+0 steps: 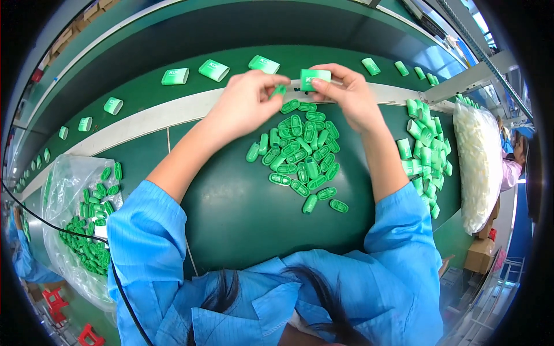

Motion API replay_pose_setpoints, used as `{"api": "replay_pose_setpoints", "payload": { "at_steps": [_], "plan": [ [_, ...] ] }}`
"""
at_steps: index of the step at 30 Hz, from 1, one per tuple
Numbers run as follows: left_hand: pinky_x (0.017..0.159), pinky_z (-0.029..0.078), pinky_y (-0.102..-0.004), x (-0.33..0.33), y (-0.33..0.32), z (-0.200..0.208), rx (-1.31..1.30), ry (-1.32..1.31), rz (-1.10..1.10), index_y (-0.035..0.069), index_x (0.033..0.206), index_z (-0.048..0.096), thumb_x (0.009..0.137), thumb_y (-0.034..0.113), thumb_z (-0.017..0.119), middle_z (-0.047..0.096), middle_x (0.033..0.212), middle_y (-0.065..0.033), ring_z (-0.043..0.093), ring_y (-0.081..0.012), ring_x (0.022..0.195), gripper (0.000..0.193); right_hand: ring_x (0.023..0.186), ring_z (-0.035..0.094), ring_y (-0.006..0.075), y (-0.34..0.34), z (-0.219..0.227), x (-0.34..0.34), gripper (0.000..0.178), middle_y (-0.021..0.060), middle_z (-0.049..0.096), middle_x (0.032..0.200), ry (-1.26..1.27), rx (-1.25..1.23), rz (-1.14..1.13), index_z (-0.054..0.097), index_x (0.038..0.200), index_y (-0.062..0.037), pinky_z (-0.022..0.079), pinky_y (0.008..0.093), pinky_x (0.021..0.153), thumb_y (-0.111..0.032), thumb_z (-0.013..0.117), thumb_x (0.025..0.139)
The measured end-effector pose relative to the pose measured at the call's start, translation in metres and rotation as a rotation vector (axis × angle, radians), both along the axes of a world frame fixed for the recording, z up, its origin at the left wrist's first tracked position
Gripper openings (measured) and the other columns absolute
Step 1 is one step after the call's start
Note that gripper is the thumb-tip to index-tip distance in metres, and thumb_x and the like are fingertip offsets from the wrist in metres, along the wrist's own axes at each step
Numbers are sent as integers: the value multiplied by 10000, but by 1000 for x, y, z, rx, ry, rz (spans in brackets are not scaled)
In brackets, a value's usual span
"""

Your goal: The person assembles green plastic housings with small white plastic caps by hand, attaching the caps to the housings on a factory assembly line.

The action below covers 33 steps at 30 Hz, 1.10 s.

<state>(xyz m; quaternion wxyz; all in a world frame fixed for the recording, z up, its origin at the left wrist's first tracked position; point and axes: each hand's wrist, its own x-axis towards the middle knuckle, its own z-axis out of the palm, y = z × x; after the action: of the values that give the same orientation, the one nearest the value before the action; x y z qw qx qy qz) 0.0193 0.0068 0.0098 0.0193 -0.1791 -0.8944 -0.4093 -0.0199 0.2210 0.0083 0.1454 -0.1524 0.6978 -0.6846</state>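
Observation:
Between the thumb and fingers of my right hand [349, 95] is a green-and-white plastic sleeve [315, 80], held over the white rail [184, 104] at the belt's near edge. Just left of it, my left hand [245, 101] pinches a small green oval cap [279, 90]. The cap and the sleeve are apart. Below both hands lies a loose pile of similar green oval caps [306, 144] on the green tabletop [225, 213], some face up with a slot showing and others on their sides.
Beyond the rail, printed sleeves [214, 70] stand spaced along the green belt [150, 104]. A heap of green sleeves [426, 147] lies right of my arm, beside a plastic bag of pale pieces [478, 164]. At left, a clear bag [60, 190] holds more caps. A black cable [52, 225] crosses there.

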Motion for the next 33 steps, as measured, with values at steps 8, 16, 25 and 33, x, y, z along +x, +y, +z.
{"api": "replay_pose_setpoints", "payload": {
  "at_steps": [8,16,25,33],
  "plan": [
    [764,530,-243,-10,14,-17,569,-268,30,32,1191,545,860,45,566,605,995,-93,627,-141,863,332,750,617,117,-11,-13,13,294,84,636,879,-82,-71,-47,555,1086,30,512,227,672,-81,633,825],
    [738,529,-239,-11,10,-19,599,-338,18,-50,1154,545,824,70,632,625,987,-132,632,-143,823,362,808,623,143,-10,-16,14,304,106,627,963,-106,-139,-6,543,1100,34,528,242,726,-65,629,826],
    [719,524,-246,-3,19,-25,690,-268,96,-66,1085,589,825,151,645,669,898,-136,642,-128,771,343,823,632,161,-10,-13,18,308,123,629,971,-47,-121,-23,542,1093,45,535,258,748,-51,638,817],
    [743,515,-258,0,18,-20,573,-149,73,-48,1068,605,819,144,640,674,913,-143,644,-136,826,316,828,636,164,-8,-13,14,315,129,632,965,-28,-121,15,533,1099,59,537,260,745,-44,633,819]
  ]
}}
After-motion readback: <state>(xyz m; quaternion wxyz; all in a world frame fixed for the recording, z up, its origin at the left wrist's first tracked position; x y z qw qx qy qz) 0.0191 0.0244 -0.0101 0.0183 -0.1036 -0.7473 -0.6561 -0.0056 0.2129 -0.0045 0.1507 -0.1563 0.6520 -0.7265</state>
